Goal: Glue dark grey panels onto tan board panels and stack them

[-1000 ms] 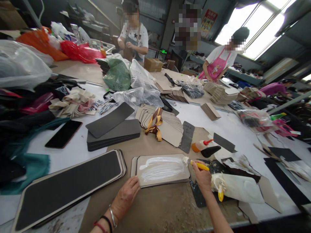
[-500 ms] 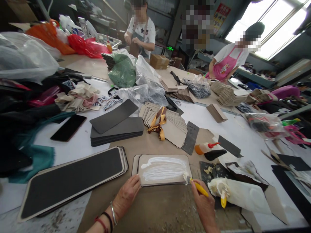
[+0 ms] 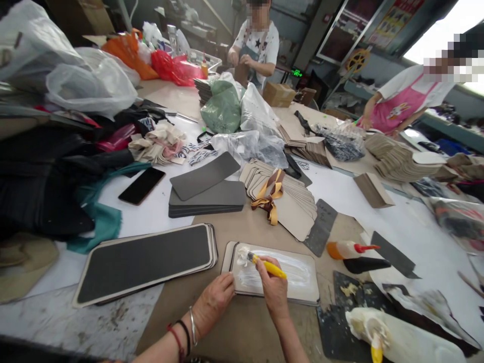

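My right hand (image 3: 273, 287) is closed round a brush with a yellow handle (image 3: 275, 269). Its bristles lie on the upper left of a beige board (image 3: 310, 272), where thick white paste (image 3: 244, 256) has gathered. Thinner white streaks cover the board's middle. With fingers together, my left hand (image 3: 217, 297) grips the board's lower left edge. More boards lie beneath, one jutting out at the left. Left of these rests a stack of long beige boards, the top one bearing a black panel (image 3: 147, 264).
A white plastic container (image 3: 419, 335) holding another yellow-handled brush lies at the lower right. Behind the board are dark grey panels (image 3: 207, 196), fanned beige pieces (image 3: 298, 212) and an orange glue bottle (image 3: 344, 250). A phone (image 3: 141, 185) lies left. Two co-workers stand across the table.
My right hand has swept the brush from the board's right end to its upper left. My left hand stays at the edge. The view has swung, shifting the scene rightward.
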### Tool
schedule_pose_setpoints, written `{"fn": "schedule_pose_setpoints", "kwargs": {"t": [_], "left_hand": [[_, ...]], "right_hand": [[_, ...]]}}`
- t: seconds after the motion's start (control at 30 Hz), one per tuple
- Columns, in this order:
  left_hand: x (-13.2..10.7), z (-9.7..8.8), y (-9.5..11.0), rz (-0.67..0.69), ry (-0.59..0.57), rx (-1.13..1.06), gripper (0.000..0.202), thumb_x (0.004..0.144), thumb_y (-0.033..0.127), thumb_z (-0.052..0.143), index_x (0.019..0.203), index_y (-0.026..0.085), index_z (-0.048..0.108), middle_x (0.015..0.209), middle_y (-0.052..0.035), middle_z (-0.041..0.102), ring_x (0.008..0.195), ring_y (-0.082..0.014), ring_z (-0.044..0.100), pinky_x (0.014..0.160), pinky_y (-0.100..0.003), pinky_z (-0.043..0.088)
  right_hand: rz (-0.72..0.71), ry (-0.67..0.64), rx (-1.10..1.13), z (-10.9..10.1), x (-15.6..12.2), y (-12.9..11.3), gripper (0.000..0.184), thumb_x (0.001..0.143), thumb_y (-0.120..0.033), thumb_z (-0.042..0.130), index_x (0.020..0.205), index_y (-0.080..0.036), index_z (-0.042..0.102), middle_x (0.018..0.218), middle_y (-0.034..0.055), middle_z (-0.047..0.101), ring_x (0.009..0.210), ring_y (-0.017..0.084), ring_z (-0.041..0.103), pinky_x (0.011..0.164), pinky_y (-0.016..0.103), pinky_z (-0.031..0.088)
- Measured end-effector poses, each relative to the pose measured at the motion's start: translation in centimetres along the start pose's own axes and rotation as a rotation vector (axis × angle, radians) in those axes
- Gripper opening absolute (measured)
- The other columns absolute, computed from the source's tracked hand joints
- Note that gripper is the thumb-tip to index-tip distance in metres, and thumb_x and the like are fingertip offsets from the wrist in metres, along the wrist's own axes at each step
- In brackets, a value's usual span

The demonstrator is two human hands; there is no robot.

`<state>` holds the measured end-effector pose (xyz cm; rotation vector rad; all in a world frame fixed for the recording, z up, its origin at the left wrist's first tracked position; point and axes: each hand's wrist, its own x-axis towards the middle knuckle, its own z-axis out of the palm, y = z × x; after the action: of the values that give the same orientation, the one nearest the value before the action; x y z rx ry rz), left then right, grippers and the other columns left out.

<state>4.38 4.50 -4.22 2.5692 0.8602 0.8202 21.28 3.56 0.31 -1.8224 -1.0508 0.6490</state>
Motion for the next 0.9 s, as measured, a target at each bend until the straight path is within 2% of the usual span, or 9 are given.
{"fn": "schedule_pose_setpoints", "kwargs": {"t": [0.1,0.27,0.37,0.5,0.63,0.73,0.9], "left_hand": [[0.0,-0.1,-0.1,-0.004,-0.026,-0.024,0.022,0.088,0.011,0.039,0.096,0.014,0.059,0.091,-0.0076,0.063,0.096,-0.0169,0.059,0.087,-0.032,0.053],[-0.4,0.1,-0.1,-0.033,-0.035,-0.026,0.027,0.087,0.007,0.035,0.096,0.016,0.059,0.093,-0.0068,0.063,0.097,-0.0171,0.06,0.087,-0.033,0.053],[-0.5,0.1,0.0,-0.06,-0.063,-0.04,0.028,0.085,0.005,0.037,0.099,0.017,0.058,0.095,-0.0065,0.063,0.098,-0.0176,0.059,0.088,-0.034,0.053],[-0.3,-0.1,0.0,-0.048,-0.104,-0.057,0.027,0.085,0.005,0.038,0.101,0.015,0.057,0.095,-0.0071,0.063,0.1,-0.0176,0.059,0.091,-0.033,0.051],[-0.2,0.1,-0.1,-0.051,-0.082,-0.053,0.027,0.086,0.007,0.037,0.1,0.017,0.057,0.094,-0.0058,0.063,0.098,-0.0171,0.06,0.089,-0.033,0.052],[-0.3,0.2,-0.1,-0.058,-0.068,-0.055,0.027,0.087,0.009,0.035,0.099,0.018,0.057,0.094,-0.0058,0.063,0.098,-0.017,0.06,0.088,-0.033,0.053],[-0.3,0.1,0.2,-0.084,-0.092,-0.043,0.03,0.086,0.007,0.035,0.104,0.018,0.056,0.098,-0.006,0.063,0.099,-0.0174,0.06,0.089,-0.035,0.053]], "right_hand": [[0.012,0.078,-0.119,-2.2,0.6,1.3,0.036,0.076,-0.054,0.053,0.081,-0.019,0.061,0.082,0.0059,0.065,0.078,0.021,0.06,0.074,0.031,0.046],[0.107,0.317,-0.44,-9.3,0.0,3.4,0.048,0.073,-0.064,0.045,0.081,-0.019,0.061,0.079,0.0079,0.066,0.073,0.025,0.06,0.066,0.034,0.044],[0.132,0.375,-0.524,-12.4,0.1,4.4,0.051,0.073,-0.067,0.043,0.081,-0.019,0.061,0.081,0.008,0.066,0.073,0.024,0.06,0.064,0.033,0.043],[0.153,0.363,-0.493,-13.8,1.7,5.4,0.051,0.071,-0.067,0.044,0.08,-0.019,0.06,0.082,0.008,0.066,0.076,0.025,0.061,0.069,0.034,0.044],[0.193,0.39,-0.505,-14.6,2.8,5.9,0.054,0.069,-0.069,0.042,0.076,-0.019,0.06,0.078,0.0092,0.066,0.073,0.027,0.061,0.065,0.035,0.044],[0.223,0.415,-0.559,-15.7,2.1,5.9,0.055,0.069,-0.07,0.038,0.074,-0.02,0.06,0.08,0.0092,0.066,0.074,0.027,0.061,0.063,0.036,0.044],[0.213,0.36,-0.652,-16.7,-0.6,6.0,0.058,0.068,-0.074,0.036,0.078,-0.021,0.059,0.081,0.0074,0.067,0.068,0.025,0.062,0.058,0.035,0.044]]}}
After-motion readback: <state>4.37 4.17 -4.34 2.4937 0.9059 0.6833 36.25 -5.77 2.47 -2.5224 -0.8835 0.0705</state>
